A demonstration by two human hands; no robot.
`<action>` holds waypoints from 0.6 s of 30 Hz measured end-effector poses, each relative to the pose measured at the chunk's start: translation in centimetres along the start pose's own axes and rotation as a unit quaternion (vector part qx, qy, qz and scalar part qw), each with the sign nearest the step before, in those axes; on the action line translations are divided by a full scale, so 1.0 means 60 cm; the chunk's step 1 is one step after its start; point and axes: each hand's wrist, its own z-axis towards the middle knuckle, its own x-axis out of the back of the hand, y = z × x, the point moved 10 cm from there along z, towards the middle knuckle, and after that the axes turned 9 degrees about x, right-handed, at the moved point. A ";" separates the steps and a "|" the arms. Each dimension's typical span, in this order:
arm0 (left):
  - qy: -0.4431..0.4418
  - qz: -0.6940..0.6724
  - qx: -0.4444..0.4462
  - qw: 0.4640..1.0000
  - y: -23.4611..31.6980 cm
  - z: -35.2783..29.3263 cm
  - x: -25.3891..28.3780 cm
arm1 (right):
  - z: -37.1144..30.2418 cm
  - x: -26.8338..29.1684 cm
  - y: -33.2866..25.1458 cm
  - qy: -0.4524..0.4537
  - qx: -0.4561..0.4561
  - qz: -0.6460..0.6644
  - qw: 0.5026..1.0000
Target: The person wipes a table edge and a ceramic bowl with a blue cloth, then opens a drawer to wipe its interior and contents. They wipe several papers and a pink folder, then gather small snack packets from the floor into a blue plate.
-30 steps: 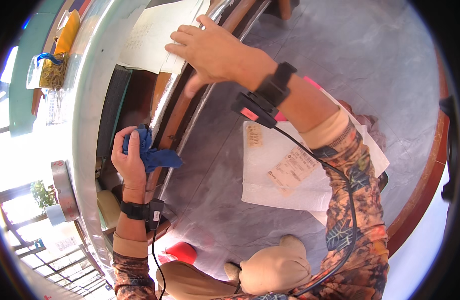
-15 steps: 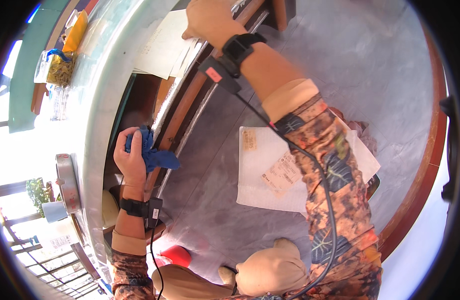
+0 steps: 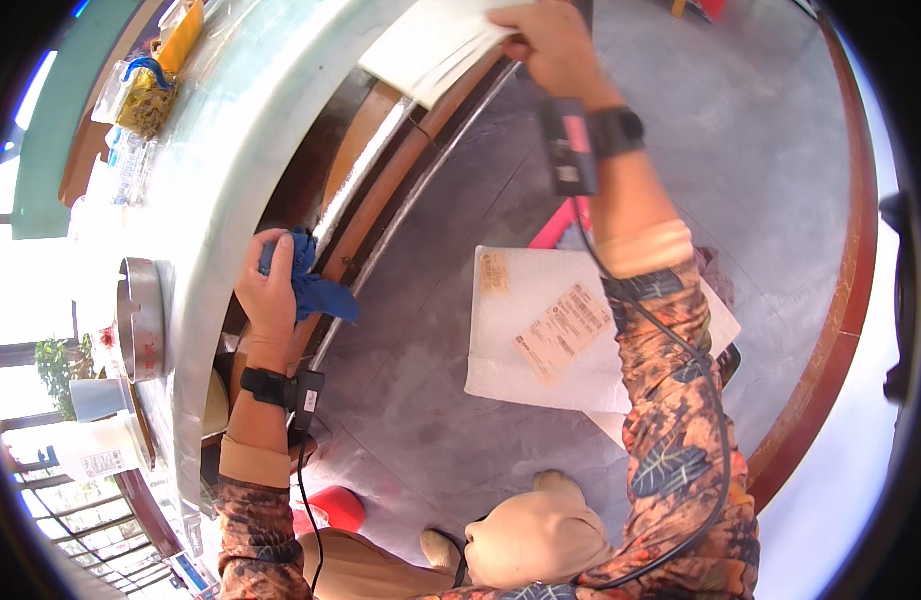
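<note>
One blue cloth (image 3: 306, 280) fills left hand (image 3: 271, 295); right hand (image 3: 551, 45) grips white papers (image 3: 431, 45).

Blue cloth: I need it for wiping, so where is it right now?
In the head view, the blue cloth is bunched in the left hand, left of centre, against the counter's wooden edge.

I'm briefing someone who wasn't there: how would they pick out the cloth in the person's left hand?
Find the long pale counter curving down the picture's left side. At its inner edge the left hand grips a crumpled blue cloth. It is the only dark blue, soft thing there, unlike the white padded envelope lying on the grey floor.
</note>
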 end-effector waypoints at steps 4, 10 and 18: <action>0.003 -0.005 -0.019 1.000 0.000 0.004 0.002 | -0.229 0.031 0.051 0.162 -0.544 0.438 0.697; 0.009 0.010 -0.030 0.999 -0.008 0.009 0.004 | -0.408 0.181 -0.168 0.023 -0.683 0.355 0.638; -0.003 -0.016 -0.026 1.000 -0.019 0.016 -0.002 | -0.451 0.315 -0.250 -0.236 -0.614 0.020 0.753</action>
